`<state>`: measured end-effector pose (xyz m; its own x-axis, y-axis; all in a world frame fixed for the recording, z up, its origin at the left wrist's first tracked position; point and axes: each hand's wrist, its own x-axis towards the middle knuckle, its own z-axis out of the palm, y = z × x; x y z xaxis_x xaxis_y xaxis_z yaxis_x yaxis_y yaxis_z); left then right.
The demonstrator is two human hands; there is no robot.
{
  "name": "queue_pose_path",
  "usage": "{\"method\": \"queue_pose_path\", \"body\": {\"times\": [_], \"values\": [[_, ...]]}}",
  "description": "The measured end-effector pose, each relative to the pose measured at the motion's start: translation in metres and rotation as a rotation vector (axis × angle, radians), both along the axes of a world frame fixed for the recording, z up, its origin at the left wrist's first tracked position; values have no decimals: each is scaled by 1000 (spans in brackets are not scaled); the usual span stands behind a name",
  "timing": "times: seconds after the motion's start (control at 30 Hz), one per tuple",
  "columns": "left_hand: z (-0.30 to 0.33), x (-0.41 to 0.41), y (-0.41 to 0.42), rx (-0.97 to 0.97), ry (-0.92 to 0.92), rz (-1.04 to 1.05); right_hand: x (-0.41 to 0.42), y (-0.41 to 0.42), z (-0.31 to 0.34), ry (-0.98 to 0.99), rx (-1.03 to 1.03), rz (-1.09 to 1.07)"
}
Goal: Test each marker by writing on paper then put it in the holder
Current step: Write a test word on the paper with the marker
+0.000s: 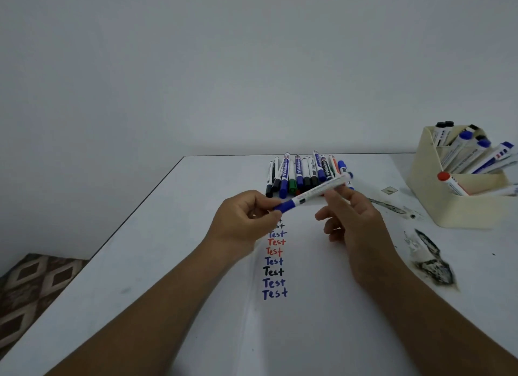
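I hold a white marker with a blue cap (311, 193) above the table, between both hands. My left hand (246, 216) pinches the blue cap end. My right hand (353, 218) holds the white barrel near its far end. Below the hands lies a sheet of white paper (308, 319) with a column of the word "Test" written in blue, red and black. A row of several markers (302, 174) lies beyond the hands. The beige holder (448, 204) stands at the right with several markers in it.
The white table (157, 263) has black ink smudges (431, 263) at the right, near the holder. A small tag (389, 190) lies by the holder. The table's left edge runs diagonally; a patterned floor (30, 288) shows beyond it. A plain wall is behind.
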<state>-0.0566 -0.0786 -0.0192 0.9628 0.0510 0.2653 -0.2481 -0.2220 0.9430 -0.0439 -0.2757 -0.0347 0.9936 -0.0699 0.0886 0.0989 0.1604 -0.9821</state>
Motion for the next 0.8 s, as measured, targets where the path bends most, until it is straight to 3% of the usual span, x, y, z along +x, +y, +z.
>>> {"method": "queue_pose_path", "body": {"times": [0.13, 0.3, 0.47, 0.67, 0.8], "values": [[-5, -2, -3, 64, 30, -50, -2, -3, 1, -37, 141, -49], [-4, -11, -7, 299, -44, -73, -8, -4, 3, -90, 112, 8], [-5, -8, -16, 796, -233, -121, -10, -2, 2, -128, 21, 54], [-5, -5, -12, 1011, -293, -109, -11, 2, 3, -119, 29, 84], [-7, -8, -13, 1021, -396, -101, -12, 2, 4, -84, 55, 93]]}}
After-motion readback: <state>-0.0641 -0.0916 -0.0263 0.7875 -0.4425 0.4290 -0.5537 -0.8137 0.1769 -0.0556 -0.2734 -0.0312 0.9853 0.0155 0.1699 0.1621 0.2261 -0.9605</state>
